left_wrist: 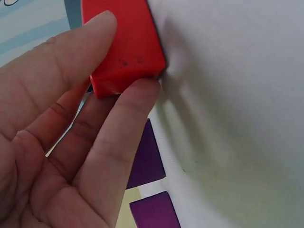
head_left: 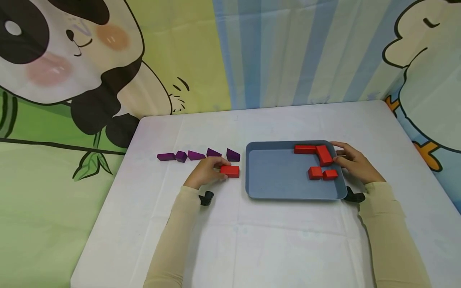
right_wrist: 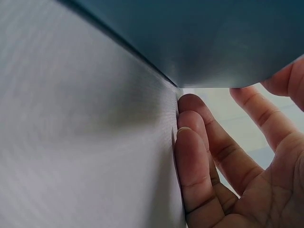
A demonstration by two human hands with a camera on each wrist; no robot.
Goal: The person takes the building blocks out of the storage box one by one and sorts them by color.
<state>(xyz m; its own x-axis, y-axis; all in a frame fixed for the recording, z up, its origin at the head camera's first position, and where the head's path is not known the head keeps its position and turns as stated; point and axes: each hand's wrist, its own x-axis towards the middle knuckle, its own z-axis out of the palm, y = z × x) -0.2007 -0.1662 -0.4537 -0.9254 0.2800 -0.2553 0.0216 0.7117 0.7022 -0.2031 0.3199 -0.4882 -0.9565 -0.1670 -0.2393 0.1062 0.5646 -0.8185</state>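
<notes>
My left hand (head_left: 209,172) pinches a red rectangular block (head_left: 229,172) between thumb and fingers, just left of the blue-grey tray (head_left: 277,172). In the left wrist view, the thumb lies on the block's broad face and a fingertip presses its end. My right hand (head_left: 356,162) is at the tray's right edge, thumb at the rim and index finger by the far corner. Its other fingers (right_wrist: 194,156) lie fairly straight beside the tray, low against the white cloth. In the tray are a long red block (head_left: 304,149), a slanted red block (head_left: 324,155) and two small red blocks (head_left: 315,173).
Several purple blocks (head_left: 196,155) lie in a loose row on the white table (head_left: 281,240), behind and left of the left hand. Black wrist mounts (head_left: 206,198) show under both forearms. A cartoon-printed cloth (head_left: 277,52) hangs behind the table.
</notes>
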